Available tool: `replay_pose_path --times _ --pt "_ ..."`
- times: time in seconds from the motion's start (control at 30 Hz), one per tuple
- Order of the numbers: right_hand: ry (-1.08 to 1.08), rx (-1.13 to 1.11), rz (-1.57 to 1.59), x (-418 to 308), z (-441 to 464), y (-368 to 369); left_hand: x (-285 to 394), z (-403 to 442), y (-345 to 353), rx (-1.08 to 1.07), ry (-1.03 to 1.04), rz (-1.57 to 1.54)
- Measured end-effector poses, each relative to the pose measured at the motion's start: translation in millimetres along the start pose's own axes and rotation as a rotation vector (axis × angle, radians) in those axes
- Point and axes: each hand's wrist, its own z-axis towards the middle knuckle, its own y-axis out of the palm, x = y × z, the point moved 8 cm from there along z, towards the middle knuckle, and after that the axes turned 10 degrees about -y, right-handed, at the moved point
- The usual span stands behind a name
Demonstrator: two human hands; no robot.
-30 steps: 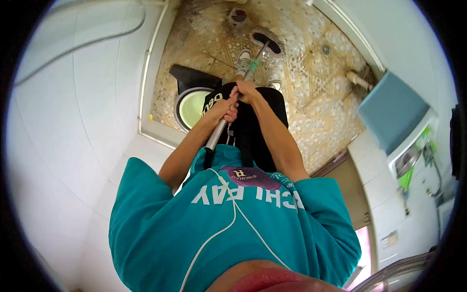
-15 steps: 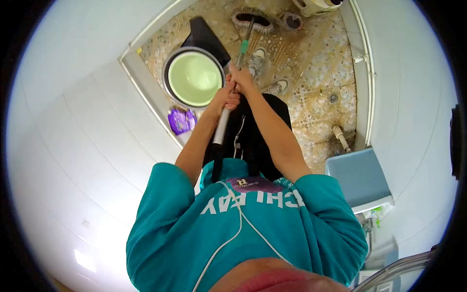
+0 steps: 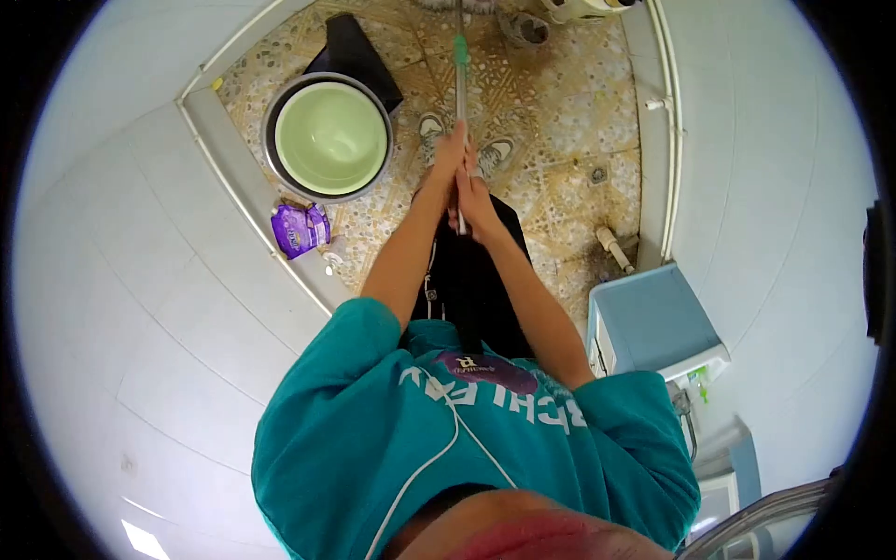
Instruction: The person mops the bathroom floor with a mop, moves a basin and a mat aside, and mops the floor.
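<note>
My left hand (image 3: pixel 450 154) is wrapped around the silver handle of a mop (image 3: pixel 461 89), which has a green collar. Just behind it, nearer my body, my right hand (image 3: pixel 474 201) grips the same handle close to its upper end. The handle runs nearly straight ahead between my shoes. At the top edge of the view the pale fringed mop head is only partly visible on the floor.
Left of my feet stands a pale green basin (image 3: pixel 333 138) inside a larger grey one, against a black dustpan-like object (image 3: pixel 357 56). A purple packet (image 3: pixel 301 229) lies by the wall. To the right are a floor drain (image 3: pixel 597 175), pipe stub (image 3: pixel 613 250) and blue-topped cabinet (image 3: pixel 653 317).
My hands have swapped order on the handle: the left is now farther forward. The handle has swung from slanted to nearly straight, and the mop head has moved toward the top edge.
</note>
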Motion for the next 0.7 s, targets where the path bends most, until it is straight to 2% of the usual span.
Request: replay_pose_path --times 0.03,0.07,0.13,0.17,0.23,0.27,0.33,0.47,0.5,0.57,0.6,0.67,0.7 --pt "0.008 0.092 0.141 -2 11 1 13 6 15 -0.149 -0.055 -0.238" --pt "-0.022 0.102 0.136 -10 27 -1 29 15 24 -0.173 -0.037 -0.228" --pt "-0.001 0.047 0.324 -7 43 6 56 28 9 0.018 0.214 -0.057" --pt "0.001 0.053 0.338 -3 45 12 58 32 3 0.019 0.207 -0.042" --pt "-0.066 0.060 0.629 -5 45 24 62 33 7 -0.178 0.162 0.014" --pt "-0.071 0.060 0.642 0 38 22 59 29 6 -0.176 0.163 0.028" --pt "-0.014 0.072 0.490 15 18 13 58 20 9 0.003 0.275 0.488" --pt "0.036 0.060 0.532 48 -43 -35 -1 25 48 0.014 0.230 0.627" --pt "0.029 0.061 0.482 64 -58 -54 -25 20 72 -0.095 0.316 1.031" --pt "0.052 0.053 0.426 95 -93 -86 -77 8 88 -0.076 0.278 1.049" --pt "0.086 0.048 0.416 110 -114 -101 -107 -5 81 0.048 0.158 0.656" --pt "0.138 0.091 0.344 131 -155 -134 -155 -37 107 -0.126 0.040 0.554" --pt "0.134 0.092 0.347 134 -169 -149 -181 -35 116 -0.131 0.063 0.477"
